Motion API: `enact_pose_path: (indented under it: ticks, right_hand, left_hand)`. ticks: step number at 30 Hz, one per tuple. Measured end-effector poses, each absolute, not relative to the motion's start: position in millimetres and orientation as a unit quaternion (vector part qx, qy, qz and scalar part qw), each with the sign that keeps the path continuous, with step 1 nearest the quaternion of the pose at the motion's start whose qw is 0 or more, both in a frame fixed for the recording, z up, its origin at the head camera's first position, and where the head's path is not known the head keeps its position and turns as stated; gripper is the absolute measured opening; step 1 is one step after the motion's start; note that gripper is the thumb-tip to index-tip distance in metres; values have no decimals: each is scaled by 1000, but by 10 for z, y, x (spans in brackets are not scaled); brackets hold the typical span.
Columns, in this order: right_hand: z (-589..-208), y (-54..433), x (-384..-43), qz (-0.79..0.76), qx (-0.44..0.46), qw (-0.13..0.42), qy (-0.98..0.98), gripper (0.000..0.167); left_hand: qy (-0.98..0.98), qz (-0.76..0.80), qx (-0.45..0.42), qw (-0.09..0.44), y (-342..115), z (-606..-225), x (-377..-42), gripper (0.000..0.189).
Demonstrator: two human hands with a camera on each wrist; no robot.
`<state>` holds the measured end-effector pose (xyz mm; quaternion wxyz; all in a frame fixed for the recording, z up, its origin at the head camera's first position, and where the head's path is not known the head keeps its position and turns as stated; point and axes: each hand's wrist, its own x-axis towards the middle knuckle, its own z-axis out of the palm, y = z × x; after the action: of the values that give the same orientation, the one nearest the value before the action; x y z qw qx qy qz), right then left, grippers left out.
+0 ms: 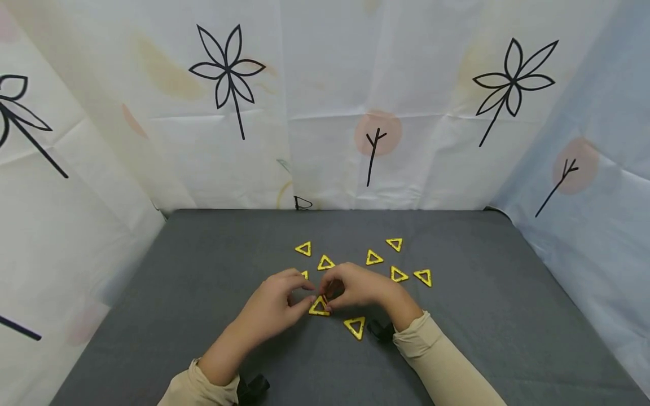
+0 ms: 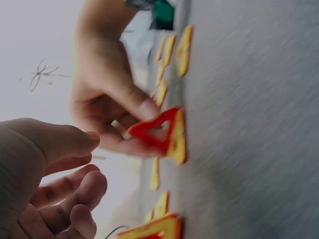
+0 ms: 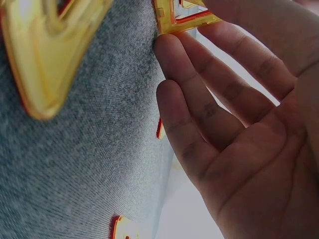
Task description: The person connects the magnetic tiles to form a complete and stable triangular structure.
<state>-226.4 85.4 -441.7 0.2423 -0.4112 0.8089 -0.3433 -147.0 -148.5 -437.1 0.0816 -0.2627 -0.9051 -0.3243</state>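
Note:
In the head view my right hand (image 1: 358, 286) pinches a yellow-and-red triangular frame tile (image 2: 167, 118) between thumb and fingers. The tile stands tilted up along an edge of another triangular tile (image 2: 178, 145), which lies on the grey cloth. My left hand (image 1: 276, 301) is close on the left side, thumb tip near the lying tile's edge in the head view. Seen from the left wrist, its fingers are loosely bent with nothing between them. Just in front of my right wrist lies one more yellow triangle (image 1: 358, 335).
Several yellow triangular tiles lie scattered beyond the hands, among them one at the far right (image 1: 428, 282) and one at the far left (image 1: 308, 253). A grey cloth (image 1: 218, 242) covers the table. White printed curtains (image 1: 325, 73) stand behind it and along both sides.

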Motion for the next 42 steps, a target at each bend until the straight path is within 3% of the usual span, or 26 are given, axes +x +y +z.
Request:
enact_pose_path:
  ticks: [9, 26, 36, 42]
  right_hand:
    - [-4406, 843, -2269, -346, -410, 245, 807, 19]
    - [-4422, 848, -2274, -358, -416, 255, 796, 20]
    - [-4429, 851, -2253, -355, -412, 252, 800, 20]
    - [-4435, 848, -2264, -350, -402, 253, 807, 19]
  left_hand:
    - [-922, -306, -222, 84, -1649, -4305, -1667, 14]
    - [-971, -180, -158, 25, -1498, -4551, -1886, 46]
    - [-974, -154, -164, 20, -1459, -4580, -1886, 44]
    - [-971, -158, -178, 33, -1445, -4565, -1885, 28]
